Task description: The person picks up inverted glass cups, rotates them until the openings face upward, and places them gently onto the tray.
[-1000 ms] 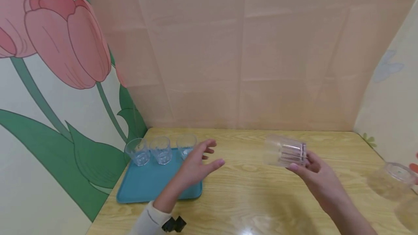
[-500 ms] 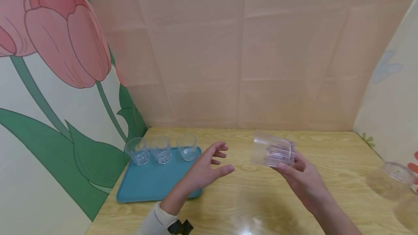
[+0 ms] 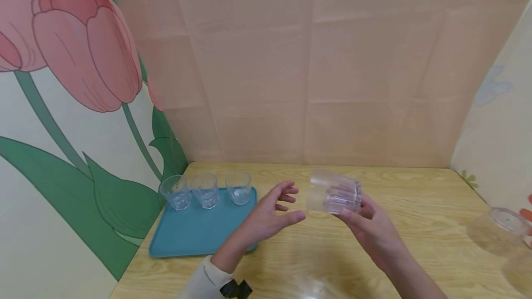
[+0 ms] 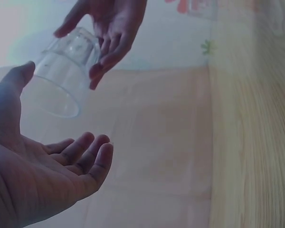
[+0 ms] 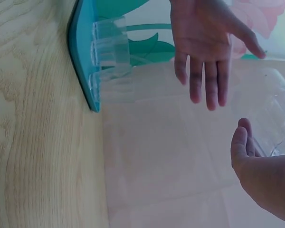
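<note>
In the head view my right hand point(image 3: 376, 232) grips a clear drinking glass point(image 3: 334, 192) by its base, in the air above the table. The glass lies on its side, its mouth towards my left hand point(image 3: 270, 218). That left hand is spread, its thumb apart from the fingers, and holds nothing. Seen from the left wrist, the glass point(image 4: 61, 85) hangs near the left thumb; whether they touch I cannot tell. Three clear glasses, a left one point(image 3: 176, 193), a middle one point(image 3: 205, 191) and a right one point(image 3: 238, 188), stand upright along the back of a blue tray point(image 3: 187, 239).
On the right of the wooden table point(image 3: 415, 188), an upside-down glass point(image 3: 498, 230) stands, with part of another clear one point(image 3: 519, 271) at the frame edge. A pinkish sheet point(image 3: 311, 82) hangs behind. A tulip-painted wall point(image 3: 83, 54) borders the left.
My right hand has carried the glass leftward. The left hand has moved slightly right, away from the tray, so the gap between the hands is smaller.
</note>
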